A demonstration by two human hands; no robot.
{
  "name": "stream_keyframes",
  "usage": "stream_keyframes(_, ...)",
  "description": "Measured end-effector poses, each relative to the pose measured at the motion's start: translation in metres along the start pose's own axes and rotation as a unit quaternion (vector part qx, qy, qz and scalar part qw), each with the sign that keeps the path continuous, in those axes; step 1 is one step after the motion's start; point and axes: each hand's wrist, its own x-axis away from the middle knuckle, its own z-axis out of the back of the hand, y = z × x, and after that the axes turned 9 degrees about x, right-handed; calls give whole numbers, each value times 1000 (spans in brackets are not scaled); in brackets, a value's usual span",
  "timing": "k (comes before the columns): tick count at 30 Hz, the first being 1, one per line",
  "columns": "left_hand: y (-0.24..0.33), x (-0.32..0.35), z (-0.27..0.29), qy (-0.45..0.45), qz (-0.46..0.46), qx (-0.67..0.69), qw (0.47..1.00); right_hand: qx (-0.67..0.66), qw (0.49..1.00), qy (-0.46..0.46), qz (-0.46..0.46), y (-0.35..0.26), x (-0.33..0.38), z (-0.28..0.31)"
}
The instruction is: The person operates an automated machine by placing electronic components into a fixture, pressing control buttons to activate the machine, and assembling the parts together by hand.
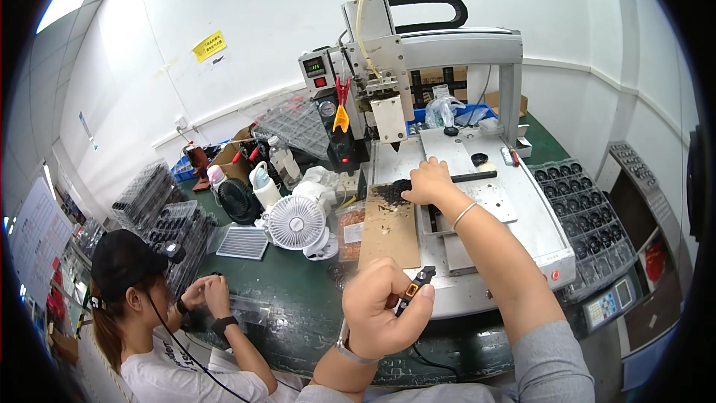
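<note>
My left hand [384, 313] is closed near the front edge of the bench, gripping a small black part with an orange section [409, 292] between thumb and fingers. Farther off, my right hand [432, 183] reaches onto the machine's bed, its curled fingers touching a heap of small black pieces [389, 192]. Whatever those fingertips pinch is hidden. The heap lies on the far end of a brown cardboard sheet [399, 242]. Beside the right forearm sits a metal fixture plate [492, 201]. A bench-top machine with a pointed head [391, 121] stands just beyond the right hand.
To the left, a co-worker [134, 291] holds both hands together over the green bench [298, 313]. A white fan [296, 222], a dark fan [237, 201] and a bottle [283, 160] stand mid-bench. Trays of round black parts [578, 209] lie on the right, near a scale [608, 304].
</note>
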Motion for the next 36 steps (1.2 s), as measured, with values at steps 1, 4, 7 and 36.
stream_keyframes(1,0,1,1,1,1,0,1000,0,1000,-1,1,0,0,0)
stream_keyframes(4,-2,2,3,-5,23,49,999,3,1000,-5,2,-1,0,1)
stream_keyframes(7,-4,4,5,-2,47,88,995,6,1000,-2,2,-1,-1,0)
stream_keyframes(36,-52,67,52,-282,201,90,934,-185,976,114,-9,16,1,-4)
